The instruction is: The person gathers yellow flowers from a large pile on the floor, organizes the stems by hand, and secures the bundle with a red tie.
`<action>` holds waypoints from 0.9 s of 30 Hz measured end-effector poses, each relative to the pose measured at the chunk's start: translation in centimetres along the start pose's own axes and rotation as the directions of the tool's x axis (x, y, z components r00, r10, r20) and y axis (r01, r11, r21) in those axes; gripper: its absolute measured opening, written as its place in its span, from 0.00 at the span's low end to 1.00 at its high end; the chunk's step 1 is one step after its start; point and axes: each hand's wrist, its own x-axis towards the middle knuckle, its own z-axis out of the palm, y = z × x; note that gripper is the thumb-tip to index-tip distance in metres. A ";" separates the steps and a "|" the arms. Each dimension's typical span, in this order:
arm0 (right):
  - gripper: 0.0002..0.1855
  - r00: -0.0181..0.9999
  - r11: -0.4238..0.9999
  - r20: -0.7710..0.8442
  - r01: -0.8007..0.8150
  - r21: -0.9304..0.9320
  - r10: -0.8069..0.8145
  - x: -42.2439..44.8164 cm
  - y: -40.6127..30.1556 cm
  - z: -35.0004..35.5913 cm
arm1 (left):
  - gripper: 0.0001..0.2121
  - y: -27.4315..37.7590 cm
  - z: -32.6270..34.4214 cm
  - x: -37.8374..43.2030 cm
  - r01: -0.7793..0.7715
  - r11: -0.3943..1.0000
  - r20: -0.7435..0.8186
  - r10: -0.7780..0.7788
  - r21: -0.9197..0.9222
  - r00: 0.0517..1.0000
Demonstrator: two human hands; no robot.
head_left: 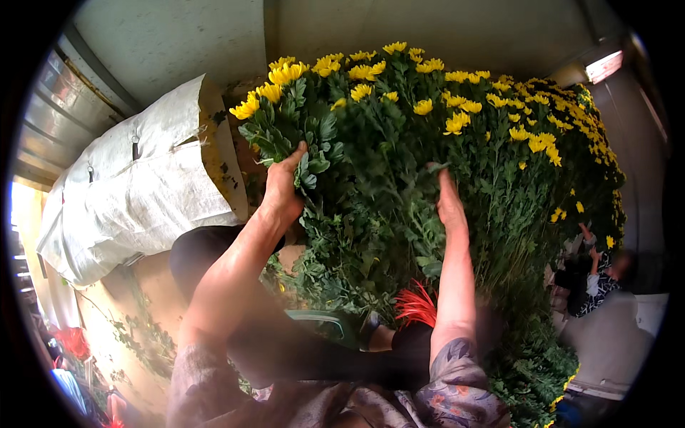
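Observation:
My left hand point(284, 187) is closed around a few leafy stems of yellow chrysanthemums point(270, 92), held upright with their blooms at the upper left. To its right, my right hand point(449, 200) reaches into the large pile of cut yellow chrysanthemums point(497, 155); its fingertips are partly behind leaves, and whether it grips a stem cannot be told. A bundle of red plastic ties point(416, 306) lies by my right forearm, near my lap. Below the stems, between my legs, part of a green plastic object point(321, 316) shows.
A large white woven wrap point(139, 176) stands at the left, its open end facing the flowers. Loose leafy stems point(142, 339) litter the floor at lower left. Another person point(596, 283) sits by the pile at far right. Metal walls point(176, 37) rise behind.

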 end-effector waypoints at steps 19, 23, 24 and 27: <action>0.18 0.951 0.237 0.160 0.225 -0.945 -0.263 -4.2 4.1 8.8 | 0.18 -0.3 -1.1 0.3 0.011 1.000 -0.091 -0.009 0.027 0.996; 0.14 0.904 0.749 -0.031 0.334 -0.573 -0.427 -4.5 -0.3 8.9 | 0.16 -0.6 -0.8 -0.3 0.085 0.996 -0.091 -0.082 0.028 0.992; 0.13 0.883 0.766 -0.033 0.387 -0.514 -0.468 -4.8 -1.5 9.5 | 0.15 -0.8 -0.7 -0.3 0.078 0.996 -0.078 -0.075 0.042 0.994; 0.15 0.900 0.754 0.058 0.396 -0.524 -0.432 -6.8 -3.5 12.3 | 0.15 -1.5 0.0 -0.2 0.052 0.997 0.003 -0.052 0.054 0.999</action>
